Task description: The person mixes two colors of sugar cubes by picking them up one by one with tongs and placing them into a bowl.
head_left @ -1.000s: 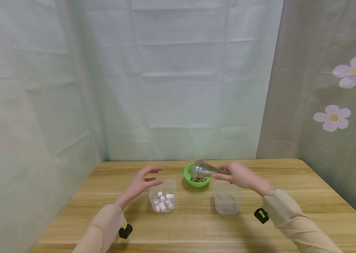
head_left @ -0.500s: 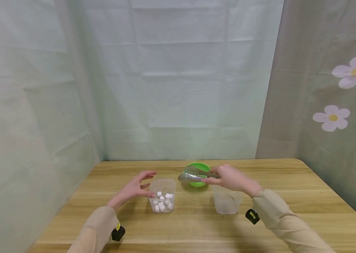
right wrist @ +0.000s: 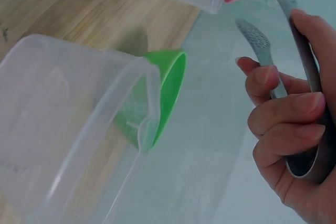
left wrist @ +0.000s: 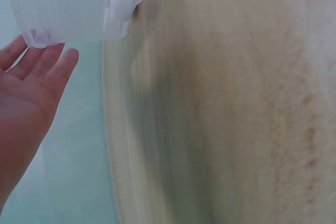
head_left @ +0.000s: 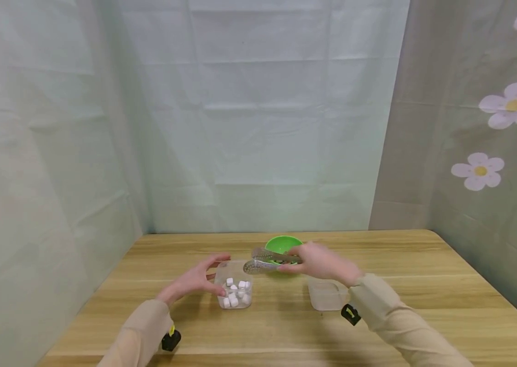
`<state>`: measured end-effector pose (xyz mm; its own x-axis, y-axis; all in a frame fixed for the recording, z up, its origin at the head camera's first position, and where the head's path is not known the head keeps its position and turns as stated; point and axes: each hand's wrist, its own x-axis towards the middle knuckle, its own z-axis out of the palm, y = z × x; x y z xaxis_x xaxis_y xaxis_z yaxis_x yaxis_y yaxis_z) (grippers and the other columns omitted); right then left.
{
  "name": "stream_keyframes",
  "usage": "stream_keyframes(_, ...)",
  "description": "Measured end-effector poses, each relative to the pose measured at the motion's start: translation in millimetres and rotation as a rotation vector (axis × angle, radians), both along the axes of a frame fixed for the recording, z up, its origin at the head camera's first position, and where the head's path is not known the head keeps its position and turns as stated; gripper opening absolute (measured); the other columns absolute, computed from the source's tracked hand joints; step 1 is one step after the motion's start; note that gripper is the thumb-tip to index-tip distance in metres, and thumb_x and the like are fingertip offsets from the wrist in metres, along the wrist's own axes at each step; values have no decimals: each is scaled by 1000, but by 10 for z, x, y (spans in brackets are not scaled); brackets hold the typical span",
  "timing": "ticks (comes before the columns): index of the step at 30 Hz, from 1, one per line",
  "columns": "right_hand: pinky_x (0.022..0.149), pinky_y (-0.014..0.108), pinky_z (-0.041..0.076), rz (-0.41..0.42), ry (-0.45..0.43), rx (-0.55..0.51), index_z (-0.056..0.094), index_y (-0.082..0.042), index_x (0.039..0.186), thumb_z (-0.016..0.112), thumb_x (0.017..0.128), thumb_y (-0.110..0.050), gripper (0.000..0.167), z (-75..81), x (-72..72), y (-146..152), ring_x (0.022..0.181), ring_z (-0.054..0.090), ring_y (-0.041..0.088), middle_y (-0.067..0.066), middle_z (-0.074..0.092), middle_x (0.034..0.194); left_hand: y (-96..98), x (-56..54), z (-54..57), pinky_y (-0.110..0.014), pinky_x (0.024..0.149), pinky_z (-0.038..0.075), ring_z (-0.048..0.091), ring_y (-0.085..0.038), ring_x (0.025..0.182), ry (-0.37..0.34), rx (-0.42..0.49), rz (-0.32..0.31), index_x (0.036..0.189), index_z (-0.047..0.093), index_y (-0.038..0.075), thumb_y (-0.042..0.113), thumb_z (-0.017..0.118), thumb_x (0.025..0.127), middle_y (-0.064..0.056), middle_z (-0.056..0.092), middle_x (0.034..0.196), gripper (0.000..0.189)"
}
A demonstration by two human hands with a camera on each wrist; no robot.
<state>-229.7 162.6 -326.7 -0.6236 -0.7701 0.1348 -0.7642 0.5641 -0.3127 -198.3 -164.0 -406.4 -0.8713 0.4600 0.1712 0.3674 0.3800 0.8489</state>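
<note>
A clear plastic container [head_left: 241, 272] with several white cubes [head_left: 233, 296] stands left of centre. My left hand [head_left: 199, 280] holds its left side, thumb in front and fingers at the back; in the left wrist view its fingertips [left wrist: 44, 59] touch the rim. My right hand [head_left: 325, 262] grips metal tongs [head_left: 258, 266] by the handles. Their perforated heads are parted, with nothing between them, and hang by that container's right rim. Behind the tongs is a green bowl [head_left: 281, 242] with small brown pieces, partly hidden.
A second clear plastic container [head_left: 325, 297], with no contents visible, stands under my right forearm. The wooden table [head_left: 277, 331] ends at pale curtains [head_left: 258, 127] at the back and sides.
The tongs moved left and toward me, from above the green bowl to beside the cube container. My left hand went from beside that container to holding its side.
</note>
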Motion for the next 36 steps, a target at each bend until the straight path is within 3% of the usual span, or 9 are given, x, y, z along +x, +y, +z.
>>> stream_keyframes(6,45,22,32,51,20,64,57,-17,78,56,88,-40,25,21,22,-119,50,35,3,-8,43,58,1,23,-14,-51,96,31,24,-38,125,-8,3,20,134,36,3,9,77,70,-19,35,135,76)
stream_keyframes(12,49,23,40,117,75,129,57,-17,81,57,88,-37,22,21,28,-286,52,41,3,-9,48,60,-23,23,-23,-50,95,32,28,-37,123,1,-11,33,134,36,2,9,77,70,-17,38,132,77)
stream_keyframes(20,54,23,44,72,152,203,61,-11,90,62,83,-41,32,16,63,-603,59,50,7,-9,53,69,-77,47,-39,-51,95,31,28,-37,122,3,-33,51,133,36,0,10,77,71,-17,38,131,75)
stream_keyframes(27,40,16,29,62,255,227,57,-13,70,65,81,-41,31,6,73,-699,46,33,4,-8,42,53,-25,73,4,-49,94,33,32,-35,120,-27,-27,59,134,35,1,15,79,69,-17,37,133,80)
stream_keyframes(36,37,15,26,62,412,265,53,-15,62,64,80,-42,35,28,120,-726,44,28,4,-9,35,49,48,28,92,-49,90,37,36,-33,116,-25,-76,31,134,35,0,17,79,70,-17,40,130,80)
